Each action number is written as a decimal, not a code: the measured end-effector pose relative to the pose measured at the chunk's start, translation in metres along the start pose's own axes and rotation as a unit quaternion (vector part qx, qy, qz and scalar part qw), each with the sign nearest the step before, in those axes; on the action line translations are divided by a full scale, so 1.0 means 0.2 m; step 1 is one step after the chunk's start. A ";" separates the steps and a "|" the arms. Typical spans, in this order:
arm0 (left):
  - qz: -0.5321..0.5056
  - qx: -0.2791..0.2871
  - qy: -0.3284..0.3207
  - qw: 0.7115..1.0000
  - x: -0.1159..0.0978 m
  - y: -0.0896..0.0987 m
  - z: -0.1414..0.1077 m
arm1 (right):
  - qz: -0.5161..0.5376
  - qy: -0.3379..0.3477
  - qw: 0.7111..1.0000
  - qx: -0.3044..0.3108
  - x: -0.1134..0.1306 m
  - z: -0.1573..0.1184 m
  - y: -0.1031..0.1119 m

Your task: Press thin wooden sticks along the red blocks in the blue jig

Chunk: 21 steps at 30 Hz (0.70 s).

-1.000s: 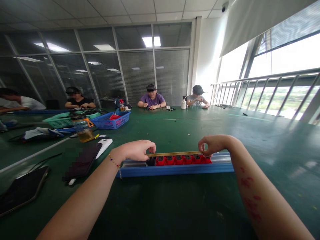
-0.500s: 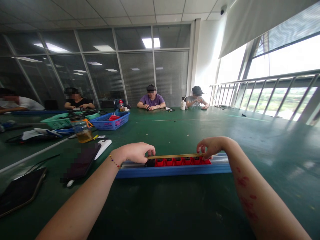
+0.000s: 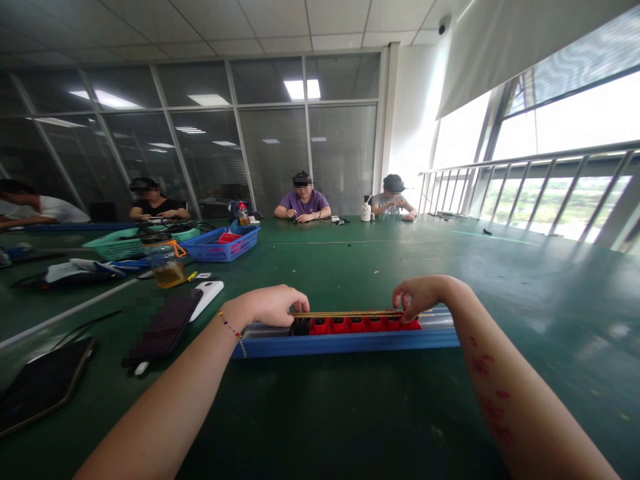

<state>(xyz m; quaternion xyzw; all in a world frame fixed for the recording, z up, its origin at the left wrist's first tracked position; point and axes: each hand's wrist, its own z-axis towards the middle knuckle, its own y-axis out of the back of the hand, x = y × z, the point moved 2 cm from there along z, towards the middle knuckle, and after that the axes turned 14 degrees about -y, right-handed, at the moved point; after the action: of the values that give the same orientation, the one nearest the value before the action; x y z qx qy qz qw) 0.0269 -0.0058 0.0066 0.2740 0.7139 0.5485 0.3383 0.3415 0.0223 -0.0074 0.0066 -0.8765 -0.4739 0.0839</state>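
Observation:
In front of me lies a long blue tray [image 3: 350, 344], with a row of small red blocks [image 3: 356, 326] with dark tops in it. A black piece [image 3: 300, 327] sits at the row's left end. Thin brass-coloured rods [image 3: 350, 314] run lengthwise just above the blocks; whether they touch them I cannot tell. My left hand [image 3: 280, 305] pinches the left end of these rods, its fingers bent down. Near their right end, my right hand [image 3: 419, 297] closes thumb and fingers on them. The fingertips partly hide both ends.
On the left lie a dark phone [image 3: 45, 380], a dark tablet-like device [image 3: 163, 327] and a white object [image 3: 207, 291]. Beyond them stand a jar of amber liquid [image 3: 167, 267], a blue basket [image 3: 223, 250] and a green basket [image 3: 117, 247]. Several people sit across the green table [image 3: 320, 400].
Both hands stay on the rods in almost the same place. My right hand has shifted very slightly left, and the rods show a little more apart from each other.

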 end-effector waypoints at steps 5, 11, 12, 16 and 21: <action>-0.014 -0.001 0.007 1.000 0.04 0.02 -0.03 | -0.006 0.001 1.000 -0.007 0.01 -0.02 0.00; -0.036 -0.027 0.024 0.999 0.10 0.06 -0.08 | -0.011 0.007 0.999 -0.052 0.01 -0.03 0.01; -0.035 -0.030 0.025 0.999 0.10 0.06 -0.08 | -0.010 0.014 0.998 -0.056 0.01 -0.04 0.02; -0.041 -0.024 0.014 0.999 0.09 0.04 -0.07 | -0.008 0.047 0.996 -0.077 0.04 -0.06 0.03; -0.053 -0.016 0.010 0.998 0.08 0.03 -0.05 | -0.010 0.064 0.993 -0.094 0.09 -0.11 0.03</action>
<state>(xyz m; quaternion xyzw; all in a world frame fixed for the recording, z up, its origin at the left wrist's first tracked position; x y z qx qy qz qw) 0.0094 0.0022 0.0121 0.2245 0.7220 0.5440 0.3639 0.3273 0.0066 0.0120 0.0380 -0.8207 -0.5539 0.1351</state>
